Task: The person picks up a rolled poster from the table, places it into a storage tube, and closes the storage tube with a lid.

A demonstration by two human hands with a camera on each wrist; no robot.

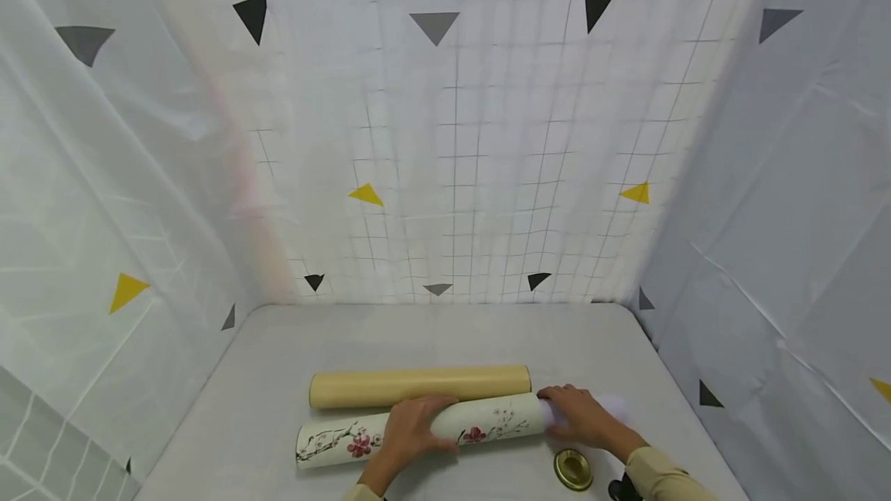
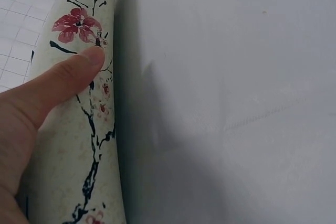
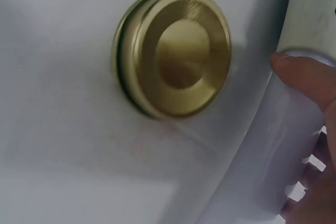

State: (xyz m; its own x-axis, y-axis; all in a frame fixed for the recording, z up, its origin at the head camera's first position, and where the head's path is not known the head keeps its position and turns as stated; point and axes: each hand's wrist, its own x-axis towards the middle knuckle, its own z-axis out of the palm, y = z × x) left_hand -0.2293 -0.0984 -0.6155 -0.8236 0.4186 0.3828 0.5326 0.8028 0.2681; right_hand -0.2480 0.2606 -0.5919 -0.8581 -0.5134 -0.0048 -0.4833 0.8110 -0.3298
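Note:
A cardboard tube printed with plum blossoms (image 1: pixel 334 443) lies across the table at a slight slant. My left hand (image 1: pixel 411 431) grips its middle from above, and in the left wrist view the thumb presses beside a dark pink flower. A pale rolled sheet (image 3: pixel 249 156) sticks out of the tube's right end. Around that roll, close against the tube's rim, my right hand (image 1: pixel 586 417) curls its fingers, with the thumb tip at the rim in the right wrist view. A round gold lid (image 1: pixel 574 470) lies on the table just in front of the right hand.
A plain tan tube (image 1: pixel 418 386) lies right behind the printed one. Part of a small black object (image 1: pixel 622 489) shows beside the right sleeve. White sheeting with triangle markers hangs behind the table (image 1: pixel 445 335) and at both sides.

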